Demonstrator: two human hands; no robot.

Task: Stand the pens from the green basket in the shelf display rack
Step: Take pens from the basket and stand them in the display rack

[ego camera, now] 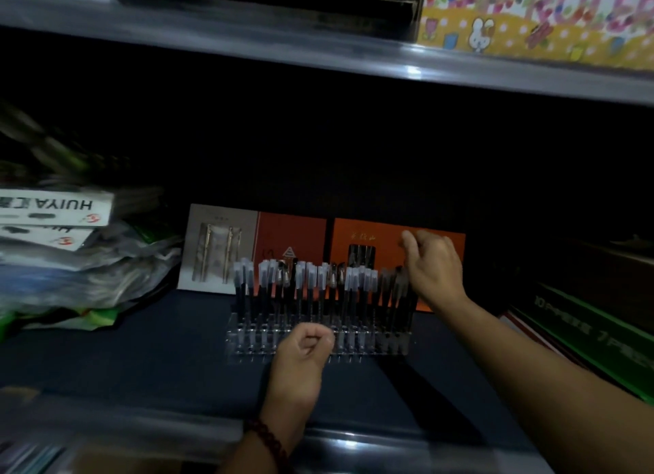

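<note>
Pens (318, 286) stand in the clear rack (247, 344) on the shelf (141, 360). My left hand (304, 353) is a tight fist before it. My right hand (437, 264) is beside the end pens; I cannot tell its grip.

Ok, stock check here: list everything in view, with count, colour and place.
clear plastic display rack: one, transparent, shelf middle.
black-barrelled pens with frosted caps: many, too blurred to count, standing in rack.
flat orange boxes: two, behind rack.
grey pen-set card: one, left of orange boxes.
white HUIYA boxes: two, stacked far left.
crumpled plastic bags: several, grey-blue, under those boxes.
yellow-pink cartoon ruler box: one, upper shelf, right.
dark green-printed boxes: count unclear, far right.
red-brown bead bracelet: one, left wrist.
left hand: fingers curled, before rack.
right hand: at pens' right end, grip unclear.
</note>
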